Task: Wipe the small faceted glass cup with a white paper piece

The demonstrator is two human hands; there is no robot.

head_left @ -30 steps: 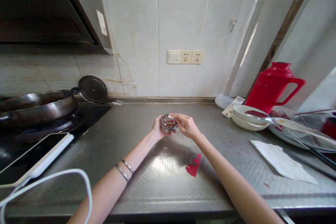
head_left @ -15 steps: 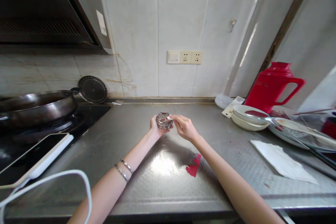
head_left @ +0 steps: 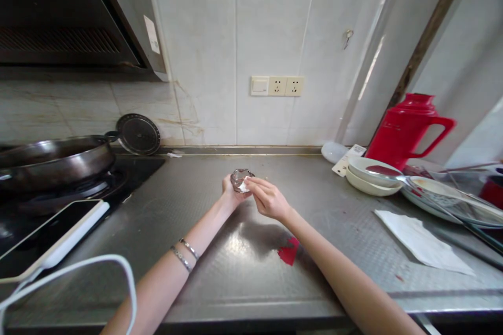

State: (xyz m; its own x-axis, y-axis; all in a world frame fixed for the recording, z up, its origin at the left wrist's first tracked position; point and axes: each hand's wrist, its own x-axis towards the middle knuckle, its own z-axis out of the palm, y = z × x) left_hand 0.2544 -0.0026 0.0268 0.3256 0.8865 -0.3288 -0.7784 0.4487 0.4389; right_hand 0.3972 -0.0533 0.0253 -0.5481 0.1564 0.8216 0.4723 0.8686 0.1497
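My left hand (head_left: 233, 196) is closed around a small clear glass dish (head_left: 237, 174) with a faceted, dark-looking rim, held above the steel counter. The dish is tilted a little towards me, and most of the left fingers are hidden beneath and behind it. Between the pinched fingertips of my right hand (head_left: 271, 201) is a small wad of white tissue (head_left: 244, 185). That wad sits at the near right side of the dish, over its opening. Whether it touches the inner wall I cannot tell.
Torn red scrap (head_left: 289, 251) lies on the counter (head_left: 204, 277). To the right are a folded white tissue (head_left: 422, 241), stacked bowls (head_left: 371, 183) and a red thermos (head_left: 406, 128). At left are a pan (head_left: 58, 165), a phone (head_left: 51, 238) and a white cable (head_left: 128, 272).
My right hand has moved left and slightly down, bringing the tissue from the dish's right rim to over its opening. The dish has shifted slightly left.
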